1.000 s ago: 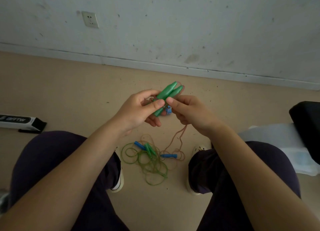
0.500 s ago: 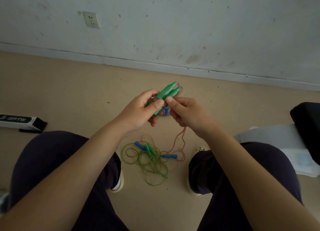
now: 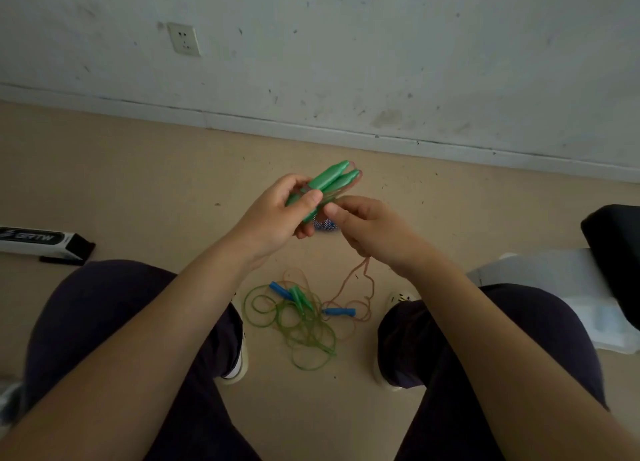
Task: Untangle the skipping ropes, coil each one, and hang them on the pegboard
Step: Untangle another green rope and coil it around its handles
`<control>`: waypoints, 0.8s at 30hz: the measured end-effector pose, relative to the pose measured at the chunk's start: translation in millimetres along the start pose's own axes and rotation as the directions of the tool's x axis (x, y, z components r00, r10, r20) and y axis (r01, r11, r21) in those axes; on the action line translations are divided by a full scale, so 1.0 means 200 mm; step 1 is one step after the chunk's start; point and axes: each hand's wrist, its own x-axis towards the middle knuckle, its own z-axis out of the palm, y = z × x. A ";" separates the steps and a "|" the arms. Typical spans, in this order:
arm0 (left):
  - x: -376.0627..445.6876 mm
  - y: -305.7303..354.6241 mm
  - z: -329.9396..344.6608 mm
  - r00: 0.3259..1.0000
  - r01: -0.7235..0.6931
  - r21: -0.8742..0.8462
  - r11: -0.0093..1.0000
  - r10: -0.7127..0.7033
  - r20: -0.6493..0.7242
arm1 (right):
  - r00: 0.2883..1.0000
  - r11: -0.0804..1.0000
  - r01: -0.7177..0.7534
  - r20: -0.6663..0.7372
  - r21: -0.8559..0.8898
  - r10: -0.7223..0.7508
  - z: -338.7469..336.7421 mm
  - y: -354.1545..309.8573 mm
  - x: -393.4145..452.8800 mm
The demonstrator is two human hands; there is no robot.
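My left hand grips two green rope handles held side by side, their tips pointing up and to the right. My right hand pinches a thin pinkish cord that loops over the handle tips and hangs down to the floor. A small blue-and-white patterned thing shows between my hands. On the floor between my feet lies a tangle of green cord with two blue handles and a green handle. No pegboard is in view.
I sit with both knees apart facing a white wall with a socket. A black-and-white box lies on the floor at left. A black object and white sheets sit at right.
My right hand has moved slightly right and down from the handles, drawing the pinkish cord along. My left hand keeps the green handles in nearly the same place.
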 end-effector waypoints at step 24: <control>0.03 -0.01 -0.02 0.999 -0.045 -0.026 0.999 0.044 -0.026 | 1.000 0.994 0.014 0.011 0.111 -0.016 0.00 -0.03 0.00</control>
